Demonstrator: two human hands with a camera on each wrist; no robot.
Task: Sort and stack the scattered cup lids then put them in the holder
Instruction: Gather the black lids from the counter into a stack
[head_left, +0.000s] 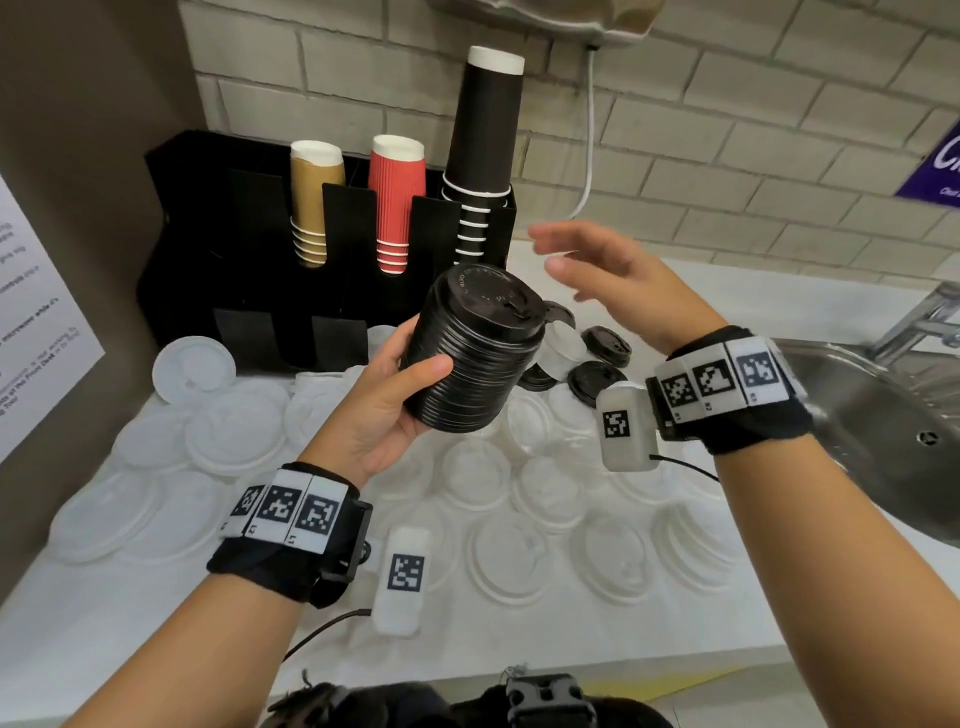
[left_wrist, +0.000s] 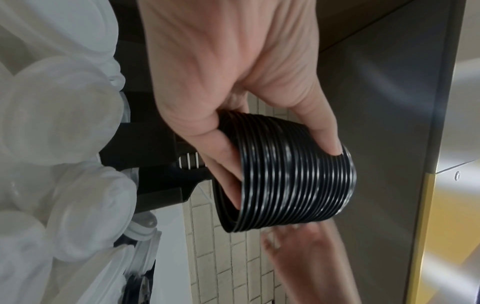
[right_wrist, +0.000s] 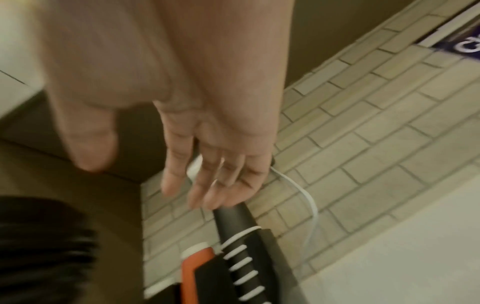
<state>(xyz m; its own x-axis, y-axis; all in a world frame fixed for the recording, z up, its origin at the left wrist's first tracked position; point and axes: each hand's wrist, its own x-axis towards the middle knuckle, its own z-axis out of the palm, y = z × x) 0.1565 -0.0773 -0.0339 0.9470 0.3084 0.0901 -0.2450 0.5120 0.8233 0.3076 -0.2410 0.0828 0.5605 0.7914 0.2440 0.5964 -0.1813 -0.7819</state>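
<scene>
Head view: left hand (head_left: 387, 410) grips a stack of black lids (head_left: 470, 351), held above the counter (head_left: 156, 639) before the black holder (head_left: 208, 218); right hand (head_left: 602, 275) spread, holding nothing; white lids (head_left: 234, 431) scattered across the counter.
Left wrist view: thumb and fingers (left_wrist: 324, 131) wrap the stack.
Right wrist view: palm open, blurred.

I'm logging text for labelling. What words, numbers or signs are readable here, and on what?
"L1", "L2": left wristband, tiny.
"R1", "R2": right wristband, tiny.
"microwave while it's": paper notice; the rest is blurred.
"C": purple sign, cut off by the frame.
Embossing on the stack of black lids: too small to read.
</scene>
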